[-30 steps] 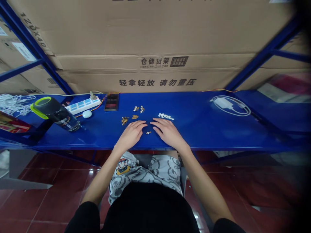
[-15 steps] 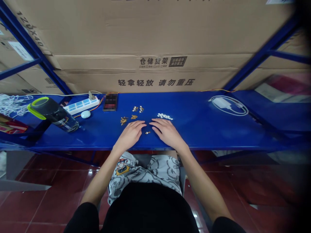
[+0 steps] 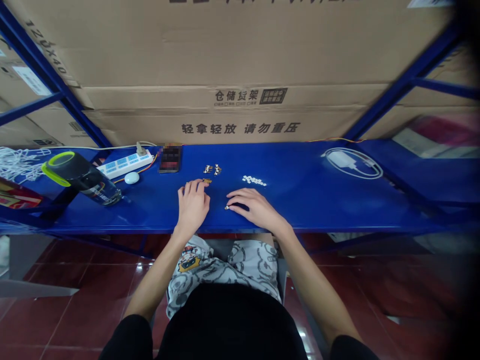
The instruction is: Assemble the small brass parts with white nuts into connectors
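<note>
My right hand [image 3: 255, 206] pinches a small brass-and-white piece [image 3: 227, 207] between thumb and fingertips near the desk's front edge. My left hand [image 3: 192, 204] reaches palm-down over the place of the brass pins, its fingers bent and a little apart, the thumb off to the side. The loose brass pins are hidden beneath it. Just past its fingertips shows a small group of short brass pieces [image 3: 207, 180]. Farther back lie several joined brass-and-white pieces [image 3: 217, 169]. Beyond my right hand is a cluster of small white round parts [image 3: 255, 180].
The blue desk [image 3: 300, 200] carries a dark bottle with a green loop [image 3: 84, 177], a white power strip [image 3: 127, 164], a white round object [image 3: 131, 178] and a dark blurred device [image 3: 170, 159]. At right lies a charger with coiled cable [image 3: 354, 163]. Cardboard [image 3: 240, 55] stands behind.
My left hand has moved left, over the brass pins. My right hand has shifted slightly left and down, and its fingers have closed on the small brass-and-white piece.
</note>
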`<act>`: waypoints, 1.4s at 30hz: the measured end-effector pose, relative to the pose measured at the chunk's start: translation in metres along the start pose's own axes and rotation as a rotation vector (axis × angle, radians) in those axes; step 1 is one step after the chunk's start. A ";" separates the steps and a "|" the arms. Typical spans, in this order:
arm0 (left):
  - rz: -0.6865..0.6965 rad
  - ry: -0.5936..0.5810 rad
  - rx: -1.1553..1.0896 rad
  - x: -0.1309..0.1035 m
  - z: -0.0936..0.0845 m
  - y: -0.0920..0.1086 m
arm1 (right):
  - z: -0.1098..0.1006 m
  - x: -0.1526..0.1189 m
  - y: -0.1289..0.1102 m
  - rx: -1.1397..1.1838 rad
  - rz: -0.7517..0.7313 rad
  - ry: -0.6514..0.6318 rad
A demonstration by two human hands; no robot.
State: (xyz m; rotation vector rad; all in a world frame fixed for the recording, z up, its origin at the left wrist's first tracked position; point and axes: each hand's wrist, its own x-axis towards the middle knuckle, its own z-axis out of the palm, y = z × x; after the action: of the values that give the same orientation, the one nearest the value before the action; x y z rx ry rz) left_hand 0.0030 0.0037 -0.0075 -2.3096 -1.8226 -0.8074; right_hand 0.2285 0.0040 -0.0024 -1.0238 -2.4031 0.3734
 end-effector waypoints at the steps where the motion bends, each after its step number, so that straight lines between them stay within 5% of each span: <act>1: -0.001 -0.009 0.014 0.000 0.000 0.001 | 0.001 0.000 0.000 -0.004 0.000 0.010; 15: 0.017 -0.040 -0.021 0.001 -0.001 0.002 | 0.001 0.000 -0.005 -0.058 0.007 0.011; 20: 0.021 -0.012 -0.020 -0.001 0.002 -0.001 | 0.001 0.000 -0.004 -0.028 0.095 0.061; 27: 0.040 -0.026 0.016 -0.002 0.001 -0.001 | 0.000 -0.003 0.013 -0.169 0.359 0.313; 32: 0.093 -0.039 -0.013 -0.001 0.002 -0.002 | -0.004 -0.004 0.019 -0.399 0.530 0.260; 42: 0.080 -0.023 -0.087 0.001 0.002 -0.002 | 0.003 -0.006 0.018 -0.504 0.491 0.277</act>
State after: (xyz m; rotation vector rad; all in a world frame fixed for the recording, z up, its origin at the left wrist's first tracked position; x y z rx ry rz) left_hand 0.0022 0.0063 -0.0094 -2.4375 -1.7241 -0.8692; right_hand 0.2411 0.0120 -0.0151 -1.7661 -2.0132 -0.2234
